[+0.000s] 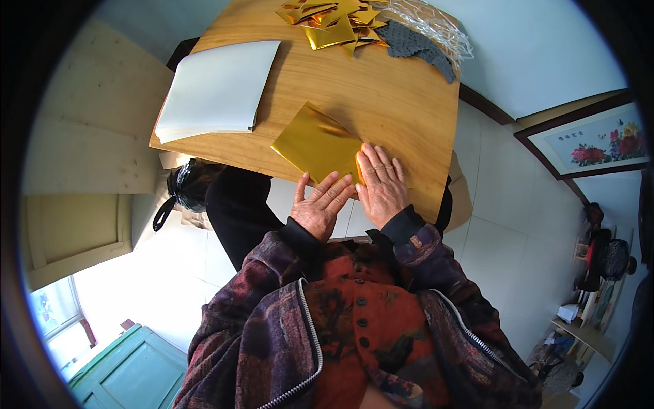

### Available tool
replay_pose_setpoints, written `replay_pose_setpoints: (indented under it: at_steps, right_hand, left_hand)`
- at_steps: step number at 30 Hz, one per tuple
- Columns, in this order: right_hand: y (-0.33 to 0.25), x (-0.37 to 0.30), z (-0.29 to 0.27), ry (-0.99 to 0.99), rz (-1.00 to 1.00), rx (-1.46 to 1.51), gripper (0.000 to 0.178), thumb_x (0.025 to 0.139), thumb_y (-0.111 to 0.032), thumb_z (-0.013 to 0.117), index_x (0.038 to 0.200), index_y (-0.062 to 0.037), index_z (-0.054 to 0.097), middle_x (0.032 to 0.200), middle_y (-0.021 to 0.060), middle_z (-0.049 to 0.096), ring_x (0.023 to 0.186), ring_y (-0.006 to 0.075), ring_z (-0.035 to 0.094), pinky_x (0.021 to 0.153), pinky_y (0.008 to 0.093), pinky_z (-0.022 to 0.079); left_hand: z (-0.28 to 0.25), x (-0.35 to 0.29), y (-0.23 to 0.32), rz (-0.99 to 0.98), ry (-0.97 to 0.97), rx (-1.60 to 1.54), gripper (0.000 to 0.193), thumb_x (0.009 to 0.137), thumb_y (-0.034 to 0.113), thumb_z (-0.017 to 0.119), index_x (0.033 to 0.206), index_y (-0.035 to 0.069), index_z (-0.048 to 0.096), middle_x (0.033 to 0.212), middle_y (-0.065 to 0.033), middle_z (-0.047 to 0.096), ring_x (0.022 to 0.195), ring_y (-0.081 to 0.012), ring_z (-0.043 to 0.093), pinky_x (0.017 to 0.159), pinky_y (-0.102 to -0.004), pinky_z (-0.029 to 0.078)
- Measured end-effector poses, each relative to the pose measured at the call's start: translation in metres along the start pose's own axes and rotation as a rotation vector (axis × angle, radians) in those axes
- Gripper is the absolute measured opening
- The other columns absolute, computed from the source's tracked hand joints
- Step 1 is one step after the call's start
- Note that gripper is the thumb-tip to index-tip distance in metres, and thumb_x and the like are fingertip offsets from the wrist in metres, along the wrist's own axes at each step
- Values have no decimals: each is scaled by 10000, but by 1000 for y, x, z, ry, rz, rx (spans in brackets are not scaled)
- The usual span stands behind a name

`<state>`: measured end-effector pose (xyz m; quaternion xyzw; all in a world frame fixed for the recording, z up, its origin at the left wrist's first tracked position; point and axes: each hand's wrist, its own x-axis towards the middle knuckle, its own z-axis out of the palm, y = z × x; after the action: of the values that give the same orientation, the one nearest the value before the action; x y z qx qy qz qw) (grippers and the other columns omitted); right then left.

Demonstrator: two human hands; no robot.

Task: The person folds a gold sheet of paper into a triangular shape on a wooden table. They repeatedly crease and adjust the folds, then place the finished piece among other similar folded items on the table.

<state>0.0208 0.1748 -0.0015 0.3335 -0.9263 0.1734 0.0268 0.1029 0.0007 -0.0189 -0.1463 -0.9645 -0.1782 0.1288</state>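
Observation:
A sheet of shiny gold foil paper point(317, 140) lies turned at an angle near the front edge of the wooden table. My left hand point(322, 203) rests on its near edge, fingers stretched out and somewhat spread. On the sheet's right corner, my right hand point(381, 180) lies flat with its fingers extended. Along that right side, by my right fingertips, a narrow strip of the paper looks folded over. My palms hide part of the sheet's near edge.
A stack of white paper point(218, 85) lies at the table's left. Folded gold pieces point(334, 24) are heaped at the far side, beside a dark grey cloth point(415, 44) and clear plastic strands point(436, 24). A black plastic bag point(191, 184) hangs below the table's left edge.

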Motion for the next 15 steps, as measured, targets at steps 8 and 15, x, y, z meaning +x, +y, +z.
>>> replay_pose_setpoints:
  at_steps: [8,15]
  right_hand:
    - [2,0,3,13,0,-12,691,853,-295,657,1449,-86,377,1545,55,312,1417,238,293,1136,468,238]
    - [2,-2,7,52,-2,8,720,843,-348,659,1448,-77,377,1543,70,313,1419,252,287,1144,469,220]
  left_hand:
    - [-6,-5,-22,115,151,-16,449,786,38,612,1216,163,637,1317,10,602,1246,-159,547,1116,-494,272]
    - [-10,1,-24,154,177,26,306,797,50,640,1084,151,670,1222,13,647,1170,-155,594,1082,-472,309]
